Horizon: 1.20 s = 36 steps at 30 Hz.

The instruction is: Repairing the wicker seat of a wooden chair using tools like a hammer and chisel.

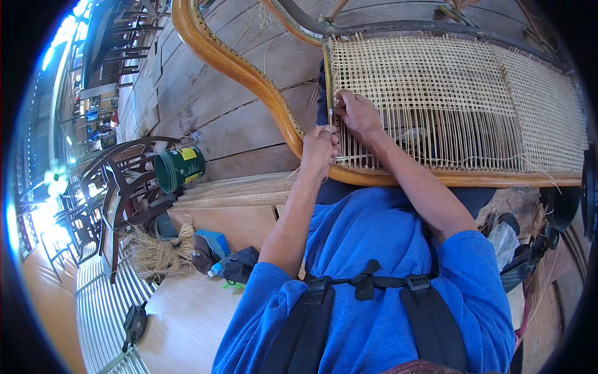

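Both hands working the cane webbing (448, 100)

Left hand (319, 149) is fisting a strand at its corner; right hand (356, 115) is pinching beside it, fingertips hidden.

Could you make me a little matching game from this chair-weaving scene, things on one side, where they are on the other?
Things:
1. left hand
2. right hand
3. green bucket
4. loose fibre bundle

Places:
A. on the floor by the dark chairs
B. on the woven cane panel
C. at the curved wooden frame
D. lying on its side

Pairs: 1-C, 2-B, 3-D, 4-A
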{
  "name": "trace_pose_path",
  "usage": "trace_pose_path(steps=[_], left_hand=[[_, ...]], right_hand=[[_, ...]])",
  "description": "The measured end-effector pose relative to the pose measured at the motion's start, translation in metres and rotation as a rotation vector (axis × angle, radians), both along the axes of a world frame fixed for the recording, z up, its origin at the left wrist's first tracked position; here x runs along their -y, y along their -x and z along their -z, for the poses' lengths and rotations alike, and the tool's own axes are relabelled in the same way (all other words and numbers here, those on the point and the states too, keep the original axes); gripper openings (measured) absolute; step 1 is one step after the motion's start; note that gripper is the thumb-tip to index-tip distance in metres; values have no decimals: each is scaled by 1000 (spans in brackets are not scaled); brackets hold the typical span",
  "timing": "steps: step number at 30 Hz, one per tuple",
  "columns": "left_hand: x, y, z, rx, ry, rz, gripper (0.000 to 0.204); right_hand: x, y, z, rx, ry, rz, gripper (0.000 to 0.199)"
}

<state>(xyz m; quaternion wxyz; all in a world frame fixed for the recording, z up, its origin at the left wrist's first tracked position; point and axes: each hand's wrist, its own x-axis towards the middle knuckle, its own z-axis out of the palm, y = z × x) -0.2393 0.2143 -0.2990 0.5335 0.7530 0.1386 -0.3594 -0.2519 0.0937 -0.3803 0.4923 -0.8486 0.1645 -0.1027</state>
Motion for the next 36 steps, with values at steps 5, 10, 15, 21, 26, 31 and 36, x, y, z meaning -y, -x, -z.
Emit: trace_pose_path(steps=[5,10,15,21,26,31,36], left_hand=[[-5,-3,1,-101,111,-51,13],[-2,-3,-7,-197,204,-95,11],[-2,-3,-2,-186,191,-111,10],[-4,-5,1,-182,184,-79,10],[-7,-2,-6,-172,185,-53,11],[-14,6,-26,-161,280,-108,13],[-31,10,-30,-88,311,-171,12]], right_hand=[[-3,-1,-1,-72,36,-3,26],[-2,0,-3,-47,23,18,27],[-1,-1,0,-21,-26,26,28],[-1,-1,-1,-27,24,1,29],[-2,-2,-4,-110,46,-3,27],[-1,2,-2,-45,92,-22,22],[-1,8,-6,160,307,-103,15]])
